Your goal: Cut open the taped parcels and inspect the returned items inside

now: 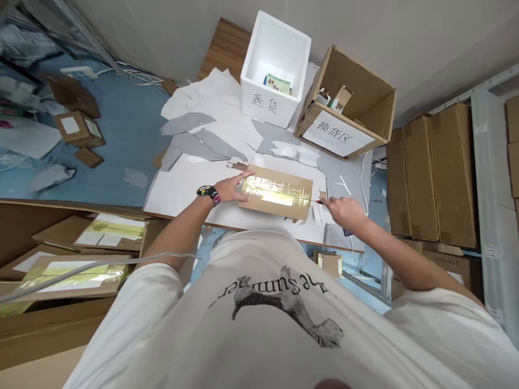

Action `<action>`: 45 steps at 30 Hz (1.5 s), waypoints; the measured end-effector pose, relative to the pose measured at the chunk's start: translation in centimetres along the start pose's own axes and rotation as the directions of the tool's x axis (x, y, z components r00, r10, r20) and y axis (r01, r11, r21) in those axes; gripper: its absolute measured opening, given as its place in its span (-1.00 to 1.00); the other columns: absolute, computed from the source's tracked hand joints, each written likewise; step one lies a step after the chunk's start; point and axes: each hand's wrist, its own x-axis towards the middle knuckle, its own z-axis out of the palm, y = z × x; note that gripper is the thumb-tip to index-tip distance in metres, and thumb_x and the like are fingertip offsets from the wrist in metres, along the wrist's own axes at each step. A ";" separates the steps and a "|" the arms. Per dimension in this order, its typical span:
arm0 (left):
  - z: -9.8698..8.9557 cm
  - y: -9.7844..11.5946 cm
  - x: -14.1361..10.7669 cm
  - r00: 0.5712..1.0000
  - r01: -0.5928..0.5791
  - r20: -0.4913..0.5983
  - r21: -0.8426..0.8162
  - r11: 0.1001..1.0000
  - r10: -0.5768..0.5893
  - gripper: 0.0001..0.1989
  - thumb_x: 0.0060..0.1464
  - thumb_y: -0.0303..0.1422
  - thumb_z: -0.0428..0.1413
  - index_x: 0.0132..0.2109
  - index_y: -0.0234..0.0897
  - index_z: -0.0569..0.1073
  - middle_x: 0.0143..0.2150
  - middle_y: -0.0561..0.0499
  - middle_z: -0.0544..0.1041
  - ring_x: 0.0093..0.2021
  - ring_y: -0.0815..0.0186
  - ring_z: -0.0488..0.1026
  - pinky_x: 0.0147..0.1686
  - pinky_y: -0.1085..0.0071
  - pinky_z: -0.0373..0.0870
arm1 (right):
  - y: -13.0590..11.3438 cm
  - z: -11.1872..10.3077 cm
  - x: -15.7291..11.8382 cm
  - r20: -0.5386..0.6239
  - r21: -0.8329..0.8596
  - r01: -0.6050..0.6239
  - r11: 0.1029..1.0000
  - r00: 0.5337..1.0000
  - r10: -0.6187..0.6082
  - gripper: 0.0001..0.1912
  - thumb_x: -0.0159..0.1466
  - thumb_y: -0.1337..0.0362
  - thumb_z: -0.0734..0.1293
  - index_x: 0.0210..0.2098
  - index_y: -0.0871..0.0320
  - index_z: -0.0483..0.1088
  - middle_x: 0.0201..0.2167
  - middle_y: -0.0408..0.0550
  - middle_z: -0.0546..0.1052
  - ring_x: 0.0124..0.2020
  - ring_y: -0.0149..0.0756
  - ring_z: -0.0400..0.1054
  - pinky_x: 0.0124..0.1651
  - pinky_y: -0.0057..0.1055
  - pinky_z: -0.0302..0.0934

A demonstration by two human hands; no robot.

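A flat cardboard box (279,212) with shiny yellowish tape along its top lies on the white-covered table (186,186). My left hand (232,188), wearing a black watch at the wrist, grips the box's left end, with fingers and thumb spread across it. Closed in my right hand (344,212) is a slim screwdriver-like tool (319,202). Its thin shaft points left and meets the taped right end of the box. Most of its handle is hidden in my fist.
A white foam box (270,105) and an open carton (344,132) with small packs stand at the table's back. Torn paper (203,102) litters the surface. Taped parcels (77,270) fill a large carton at left. Tall cartons (450,178) stand at right. A grey cable (121,260) crosses my left arm.
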 end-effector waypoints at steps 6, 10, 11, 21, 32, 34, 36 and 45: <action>-0.7 -1.0 -1.0 0.999 0.032 0.012 -0.017 0.999 -0.032 0.37 0.01 0.26 0.41 0.81 0.20 -0.05 0.73 -0.01 0.32 0.42 -0.17 0.60 0.28 0.11 0.55 | -2.2 -3.9 -2.6 0.035 0.027 -0.052 0.998 0.998 0.051 -0.47 0.57 0.50 0.13 0.41 0.18 0.48 0.07 0.31 0.73 0.04 0.05 0.72 -0.11 -0.29 0.28; -0.7 -0.6 -1.6 0.999 -0.002 0.041 -0.031 1.000 0.004 0.34 0.06 0.26 0.38 0.81 0.22 -0.06 0.78 0.03 0.22 0.47 -0.15 0.57 0.31 0.15 0.54 | -2.0 -5.4 -4.1 0.121 0.043 -0.043 0.998 0.992 0.037 -0.44 0.55 0.48 0.18 0.40 0.06 0.54 -0.02 0.24 0.76 -0.03 0.03 0.72 -0.11 -0.30 0.28; -0.6 -0.5 -1.7 0.999 -0.016 0.046 -0.037 0.999 0.018 0.33 0.06 0.26 0.38 0.81 0.22 -0.06 0.78 0.05 0.20 0.49 -0.14 0.56 0.33 0.15 0.53 | -1.7 -5.4 -4.4 0.127 0.050 -0.039 0.998 0.991 0.032 -0.45 0.56 0.45 0.19 0.40 0.02 0.56 -0.04 0.22 0.76 -0.05 0.03 0.72 -0.12 -0.29 0.29; 3.5 3.0 -1.0 0.995 -0.096 -0.028 -0.058 0.994 0.094 0.24 0.12 0.15 0.39 0.79 0.12 0.04 0.72 -0.01 0.34 0.59 -0.15 0.44 0.53 0.04 0.41 | 9.8 4.5 -8.6 0.059 0.259 -0.381 0.887 0.923 0.380 -0.27 0.61 -0.20 -0.03 0.42 -0.35 0.62 0.01 0.39 0.77 -0.12 0.45 0.67 -0.13 0.30 0.44; 5.3 3.7 0.0 0.996 -0.065 -0.065 -0.128 0.990 0.057 0.25 0.10 0.16 0.39 0.77 -0.01 0.05 0.69 -0.10 0.34 0.49 -0.14 0.53 0.47 0.02 0.49 | -10.3 -4.1 5.0 -0.186 0.372 0.109 0.922 0.982 -0.041 -0.42 0.71 0.24 0.06 0.62 -0.03 0.34 0.30 0.21 0.68 0.17 0.08 0.62 0.13 -0.22 0.35; 5.4 3.7 -0.1 0.995 -0.067 -0.079 -0.141 0.988 0.056 0.24 0.10 0.14 0.40 0.77 0.01 0.07 0.69 -0.09 0.34 0.49 -0.13 0.54 0.47 0.03 0.49 | -11.1 -4.5 6.4 -0.194 0.341 0.146 0.929 0.978 -0.083 -0.43 0.69 0.29 0.07 0.60 0.00 0.35 0.28 0.22 0.68 0.14 0.07 0.63 0.13 -0.22 0.31; 5.5 3.7 -0.1 0.994 -0.069 -0.096 -0.160 0.985 0.054 0.23 0.09 0.13 0.41 0.76 0.03 0.10 0.69 -0.08 0.34 0.48 -0.13 0.55 0.47 0.02 0.50 | -11.0 -4.3 6.7 -0.211 0.319 0.166 0.933 0.972 -0.100 -0.43 0.69 0.29 0.07 0.59 0.00 0.34 0.26 0.21 0.68 0.13 0.06 0.63 0.13 -0.22 0.29; 5.9 3.7 0.1 0.994 -0.069 -0.099 -0.172 0.983 0.053 0.21 0.08 0.10 0.41 0.76 0.09 0.11 0.67 -0.07 0.37 0.40 -0.12 0.60 0.38 0.00 0.57 | -10.6 -4.6 6.5 -0.202 0.207 0.175 0.963 0.970 -0.133 -0.41 0.70 0.29 0.03 0.63 0.04 0.25 0.28 0.26 0.67 0.13 0.07 0.64 0.10 -0.23 0.29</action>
